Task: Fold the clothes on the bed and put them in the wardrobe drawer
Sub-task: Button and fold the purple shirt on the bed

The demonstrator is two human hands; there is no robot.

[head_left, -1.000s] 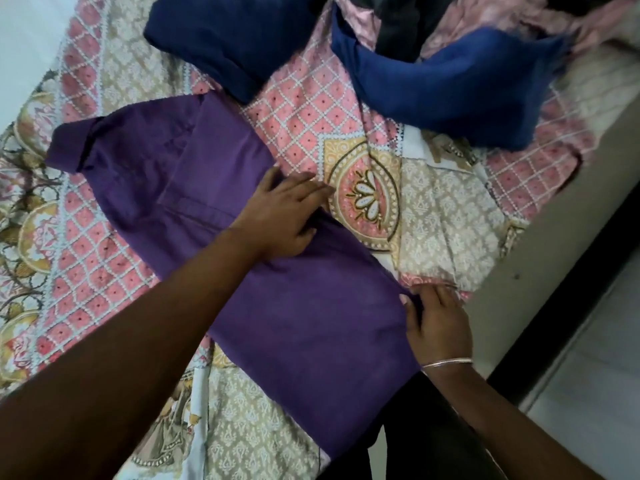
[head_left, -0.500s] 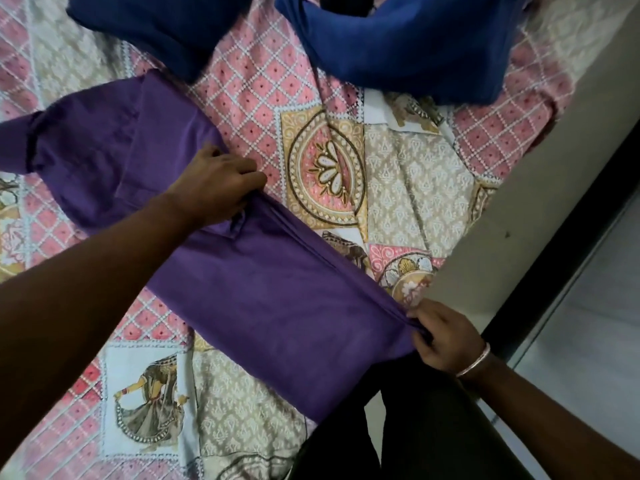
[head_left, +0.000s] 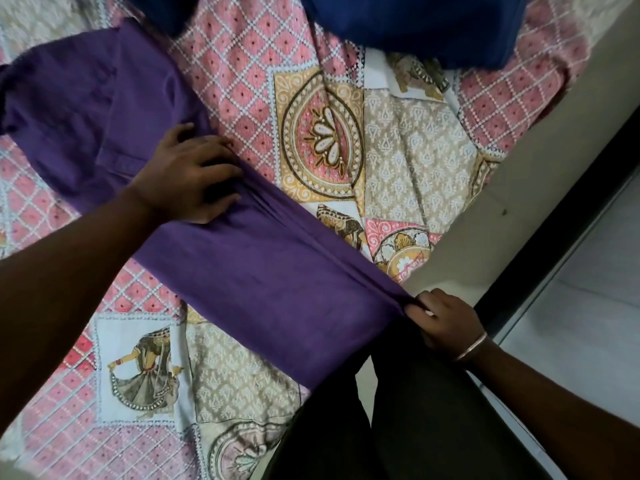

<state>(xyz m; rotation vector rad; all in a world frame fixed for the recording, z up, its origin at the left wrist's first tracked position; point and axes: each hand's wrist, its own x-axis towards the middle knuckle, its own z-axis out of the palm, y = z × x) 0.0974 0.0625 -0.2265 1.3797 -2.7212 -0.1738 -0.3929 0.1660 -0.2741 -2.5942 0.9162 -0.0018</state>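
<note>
— Head view checked: found a long purple cotton garment (head_left: 242,258) stretched flat across a patchwork-print bedspread in pink, beige and gold (head_left: 408,140), running from well beyond the left hand down to the right hand.

— And the left hand (head_left: 188,181)?

— Lay on top of the purple cloth about midway along, fingers curled and bunching the fabric into small creases just under the fingertips. Looked like a grip on a gathered fold rather than a flat press.

— Right hand (head_left: 446,318)?

— Pinched the near corner of the same garment at the edge of the bed, thumb and fingers closed on the hem. Wore a thin metal bangle (head_left: 471,348) at the wrist. Kept well apart from the left hand, with the cloth pulled taut between the two, a straight ridge running hand to hand.

— Anything else nearby?

— Dark blue crumpled clothing (head_left: 426,26) heaped beyond both hands, on the far part of the bedspread, not touching the purple piece. Dark trousers on the person's legs (head_left: 398,420) just below the right hand. Pale plain bed edge (head_left: 540,168) and a black strip to the right of the right hand, then light floor.
</note>
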